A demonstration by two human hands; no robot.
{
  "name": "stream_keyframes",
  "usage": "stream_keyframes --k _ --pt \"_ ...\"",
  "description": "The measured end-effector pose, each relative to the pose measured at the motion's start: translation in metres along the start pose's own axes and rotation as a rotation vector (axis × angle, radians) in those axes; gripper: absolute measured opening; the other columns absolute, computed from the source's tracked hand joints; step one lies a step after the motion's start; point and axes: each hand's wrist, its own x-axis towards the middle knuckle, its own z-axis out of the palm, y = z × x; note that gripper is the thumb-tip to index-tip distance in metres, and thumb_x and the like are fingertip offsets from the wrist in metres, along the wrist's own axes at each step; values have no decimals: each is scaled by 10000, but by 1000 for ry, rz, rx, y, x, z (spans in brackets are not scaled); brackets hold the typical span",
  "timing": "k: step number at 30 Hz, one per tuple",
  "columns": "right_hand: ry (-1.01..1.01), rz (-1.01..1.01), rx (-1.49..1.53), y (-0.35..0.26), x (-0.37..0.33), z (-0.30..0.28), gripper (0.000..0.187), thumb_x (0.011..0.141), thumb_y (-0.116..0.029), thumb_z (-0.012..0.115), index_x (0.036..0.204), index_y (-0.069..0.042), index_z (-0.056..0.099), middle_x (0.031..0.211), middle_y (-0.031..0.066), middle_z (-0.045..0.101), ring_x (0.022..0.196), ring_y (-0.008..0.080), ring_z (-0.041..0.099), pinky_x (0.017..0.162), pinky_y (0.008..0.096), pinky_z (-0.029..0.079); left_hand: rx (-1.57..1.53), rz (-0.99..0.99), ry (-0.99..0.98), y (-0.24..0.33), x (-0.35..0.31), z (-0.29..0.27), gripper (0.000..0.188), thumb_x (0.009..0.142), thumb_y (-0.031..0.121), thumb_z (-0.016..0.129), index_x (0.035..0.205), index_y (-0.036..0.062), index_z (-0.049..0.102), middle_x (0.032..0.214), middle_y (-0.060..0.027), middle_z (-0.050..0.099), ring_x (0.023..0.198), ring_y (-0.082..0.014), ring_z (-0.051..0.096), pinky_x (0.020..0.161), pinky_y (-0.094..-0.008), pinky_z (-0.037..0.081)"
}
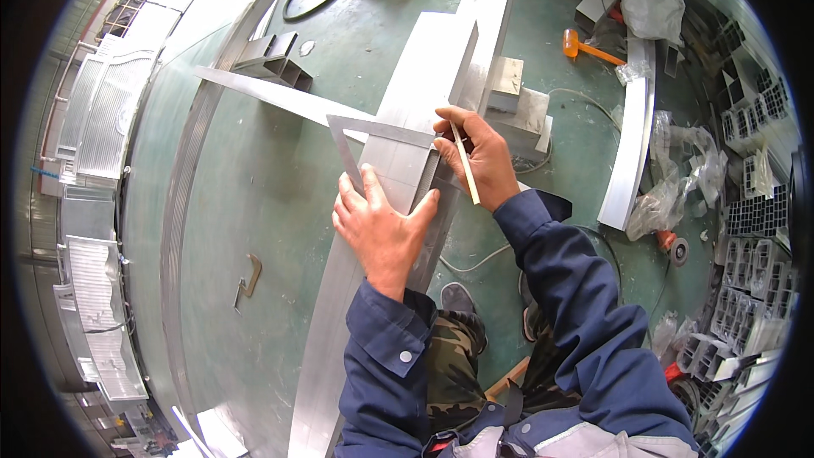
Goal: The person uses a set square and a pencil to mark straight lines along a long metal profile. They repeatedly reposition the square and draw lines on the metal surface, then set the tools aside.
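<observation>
Green workshop floor (254, 203); one long aluminium profile (407, 144). On it, left hand (381, 225) presses one metal triangle (373, 140) flat; right hand (475, 157) pinches one pencil (465, 165).

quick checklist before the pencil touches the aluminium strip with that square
1. Left hand presses flat on the metal square and the long aluminium strip: ok.
2. The square's blade lies across the strip, reaching both edges: ok.
3. Square seated tight against the strip's edge: cannot tell, the left hand hides the contact.
4. Right hand holds the pale pencil, its upper end close to the square's blade: ok.
5. Pencil tip sharp: cannot tell, too small.
6. Strip steady: it lies on the green floor, but its supports are unclear: cannot tell.
</observation>
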Motion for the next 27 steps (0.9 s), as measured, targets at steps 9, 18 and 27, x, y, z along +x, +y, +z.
stream_keyframes --k 9,18,27 --pt "-9 6 10 -1 0 0 422 1042 -70 821 1444 -50 694 1201 115 783 1034 214 783 927 358 647 6 6 -2 0 0 1 1092 829 628 916 1623 -37 569 1671 -351 467 1524 -521 463 1272 -613 376" --pt "-43 24 -15 -3 1 -2 438 1053 -47 811 1470 -36 679 1223 92 789 1081 169 756 974 325 630 2 16 -13 -2 0 2 1101 825 617 922 1627 -47 562 1675 -353 461 1523 -524 457 1279 -606 370" --pt "-59 60 -3 -7 2 -5 448 1056 -34 811 1484 -34 680 1238 82 796 1107 143 745 1005 314 623 -15 7 -20 0 -1 1 1087 835 589 922 1628 -59 556 1680 -357 447 1529 -523 445 1289 -598 357"
